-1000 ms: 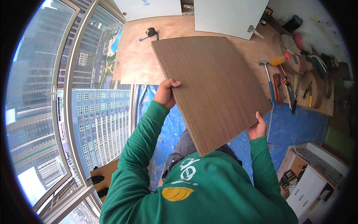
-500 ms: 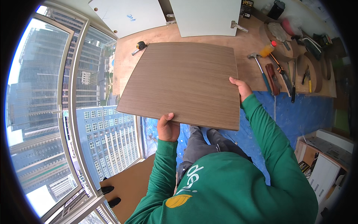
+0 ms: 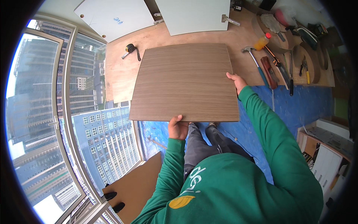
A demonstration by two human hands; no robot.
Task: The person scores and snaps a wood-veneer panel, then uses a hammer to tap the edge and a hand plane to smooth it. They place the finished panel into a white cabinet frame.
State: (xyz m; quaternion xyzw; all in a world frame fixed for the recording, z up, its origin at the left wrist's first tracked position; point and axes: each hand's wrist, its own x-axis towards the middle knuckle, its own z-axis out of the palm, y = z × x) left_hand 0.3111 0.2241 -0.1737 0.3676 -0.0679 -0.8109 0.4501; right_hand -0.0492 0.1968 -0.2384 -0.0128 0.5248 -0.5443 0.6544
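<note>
Left hand [image 3: 178, 128] and right hand [image 3: 236, 81] each hold a closed grip on the brown wood-grain panel [image 3: 184, 82]

The brown wood-grain panel [image 3: 184, 82] covers the middle of the table [image 3: 119, 74] and blocks any reach from the near side. To its left lies a bare strip of table, with only the tape measure [image 3: 129, 48] at its far end. On the right, the hammer [image 3: 253, 61], the orange bottle [image 3: 261, 42] and a row of hand tools [image 3: 289, 74] crowd the surface. Two white boards [image 3: 194, 15] close the far edge.
</note>
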